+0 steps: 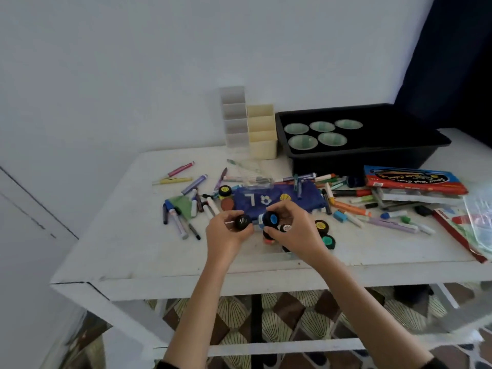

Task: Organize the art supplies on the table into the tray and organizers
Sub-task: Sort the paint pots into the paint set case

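Sorting has hardly begun, as far as I can judge. The tray (370, 158) at the far right of the counter (133, 257) holds only five pale cups (303, 141). I see nothing in the clear organizer (234, 121) or the cream organizer (262, 134) that stand just beside it, though I cannot look to the bottom of their compartments. Nearly all supplies lie loose. The markers (194, 184) are scattered in every direction across the middle of the counter, some on a blue pouch (279, 199), and several small paint jars (321, 226) sit near my hands. Flat boxes (415, 179) and a plastic bag (479, 222) are piled at the right edge.

My hands are close together above the near middle of the counter, each one closed around a jar. My left hand (226, 235) holds a black jar (242, 222) with the fingertips; my right hand (292, 230) holds a blue jar (271, 219). The two jars are just beside each other, maybe touching; I cannot tell. The blue jar is tilted so that its lid faces up toward me, and its axis runs from the lid back and to the left, where a bit of the blue body shows. The black jar also turns its lid toward me; its body is hidden behind the lid.
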Demonstrator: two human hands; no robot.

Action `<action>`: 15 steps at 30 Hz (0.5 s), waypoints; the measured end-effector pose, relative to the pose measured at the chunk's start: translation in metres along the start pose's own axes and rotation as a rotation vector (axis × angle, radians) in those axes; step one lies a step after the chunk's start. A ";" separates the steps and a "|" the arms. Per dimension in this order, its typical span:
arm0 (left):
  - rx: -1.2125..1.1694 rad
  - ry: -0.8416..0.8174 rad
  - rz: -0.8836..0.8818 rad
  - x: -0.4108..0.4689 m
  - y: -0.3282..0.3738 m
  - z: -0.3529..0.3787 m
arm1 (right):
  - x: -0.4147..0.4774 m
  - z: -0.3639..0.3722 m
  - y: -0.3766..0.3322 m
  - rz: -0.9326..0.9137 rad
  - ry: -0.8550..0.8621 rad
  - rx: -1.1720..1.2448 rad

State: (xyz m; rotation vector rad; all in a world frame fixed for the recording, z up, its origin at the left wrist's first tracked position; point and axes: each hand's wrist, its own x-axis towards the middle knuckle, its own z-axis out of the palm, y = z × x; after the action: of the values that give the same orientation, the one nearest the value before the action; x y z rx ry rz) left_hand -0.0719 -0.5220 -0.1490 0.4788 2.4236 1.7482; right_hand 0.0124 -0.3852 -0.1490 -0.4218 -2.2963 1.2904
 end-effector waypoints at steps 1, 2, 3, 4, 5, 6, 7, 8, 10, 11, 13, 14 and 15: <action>0.005 -0.009 0.010 0.000 -0.003 -0.002 | -0.001 0.004 0.000 -0.021 -0.003 -0.026; 0.008 -0.016 0.019 -0.001 -0.006 -0.003 | -0.002 0.007 0.001 -0.045 -0.011 -0.049; 0.021 -0.021 0.031 -0.002 -0.009 -0.002 | -0.004 0.010 0.003 -0.070 -0.021 -0.075; 0.038 -0.026 0.050 0.000 -0.015 -0.008 | -0.004 0.020 0.001 -0.090 -0.028 -0.108; 0.065 -0.031 0.071 0.000 -0.018 -0.008 | -0.004 0.024 0.002 -0.105 -0.031 -0.137; 0.085 -0.033 0.094 -0.001 -0.019 -0.007 | -0.004 0.025 0.004 -0.120 -0.031 -0.164; 0.104 -0.030 0.115 -0.001 -0.022 -0.007 | -0.004 0.027 0.007 -0.134 -0.034 -0.190; 0.129 -0.025 0.132 -0.001 -0.023 -0.008 | -0.004 0.029 0.009 -0.143 -0.038 -0.214; 0.165 -0.020 0.135 -0.001 -0.027 -0.011 | -0.004 0.035 0.012 -0.164 -0.059 -0.267; 0.163 -0.029 0.131 -0.001 -0.029 -0.012 | -0.004 0.038 0.013 -0.177 -0.067 -0.295; 0.152 -0.058 0.128 -0.002 -0.030 -0.013 | -0.003 0.042 0.015 -0.195 -0.072 -0.361; 0.152 -0.067 0.130 -0.003 -0.030 -0.013 | -0.003 0.044 0.015 -0.205 -0.074 -0.397; 0.158 -0.071 0.135 -0.004 -0.029 -0.013 | -0.002 0.045 0.015 -0.213 -0.077 -0.424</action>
State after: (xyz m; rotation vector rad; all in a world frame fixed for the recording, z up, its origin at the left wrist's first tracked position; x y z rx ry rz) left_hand -0.0774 -0.5430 -0.1724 0.7244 2.5444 1.5632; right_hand -0.0092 -0.4107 -0.1828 -0.2569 -2.5992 0.7271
